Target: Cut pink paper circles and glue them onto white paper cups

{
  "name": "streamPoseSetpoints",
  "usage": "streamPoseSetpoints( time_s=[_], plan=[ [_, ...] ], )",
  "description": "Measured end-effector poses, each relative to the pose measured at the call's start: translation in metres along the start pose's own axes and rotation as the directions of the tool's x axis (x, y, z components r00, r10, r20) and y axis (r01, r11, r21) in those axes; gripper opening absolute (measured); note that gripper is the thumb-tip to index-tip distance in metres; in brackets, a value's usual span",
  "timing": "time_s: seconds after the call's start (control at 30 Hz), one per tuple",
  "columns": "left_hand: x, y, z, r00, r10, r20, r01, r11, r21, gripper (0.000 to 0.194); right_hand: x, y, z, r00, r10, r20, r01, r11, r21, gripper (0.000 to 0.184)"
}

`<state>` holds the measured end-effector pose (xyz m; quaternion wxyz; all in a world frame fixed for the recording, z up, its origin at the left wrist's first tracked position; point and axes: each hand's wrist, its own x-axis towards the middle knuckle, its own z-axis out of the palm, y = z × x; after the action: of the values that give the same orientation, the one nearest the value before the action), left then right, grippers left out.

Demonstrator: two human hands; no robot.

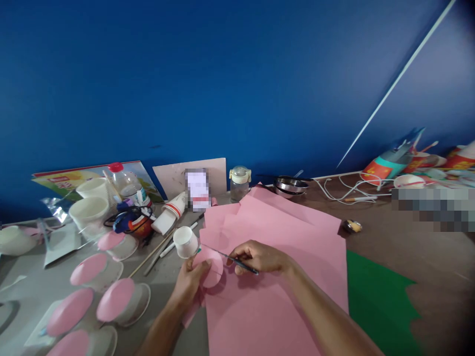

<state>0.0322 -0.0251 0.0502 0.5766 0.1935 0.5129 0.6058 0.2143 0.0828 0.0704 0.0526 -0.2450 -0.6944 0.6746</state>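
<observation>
My left hand pinches a round pink paper disc between thumb and fingers at its left side. A slim tool with a black handle and a thin metal end is gripped in my right hand. Its narrow end reaches left, close to the disc's upper edge; I cannot tell whether it touches. Just behind the disc is a small white paper cup. Beneath my right hand lie large overlapping sheets of pink paper.
At left stand several white cups topped with pink paper. Behind them are stacked white cups and a red-capped bottle. A lidded jar and metal bowls line the blue wall. Green paper and a white cable lie right.
</observation>
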Motion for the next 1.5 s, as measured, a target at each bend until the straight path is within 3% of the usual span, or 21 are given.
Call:
streamPoseSetpoints(
  time_s=[1.5],
  plan=[
    [0.0007, -0.0005, -0.0036, 1.000, -0.022, 0.021, 0.021, 0.999, 0.040, 0.025, -0.0042, -0.0108, 0.0005, 1.000, 0.007, 0.010, -0.006, 0.996, -0.093, 0.020]
  ],
)
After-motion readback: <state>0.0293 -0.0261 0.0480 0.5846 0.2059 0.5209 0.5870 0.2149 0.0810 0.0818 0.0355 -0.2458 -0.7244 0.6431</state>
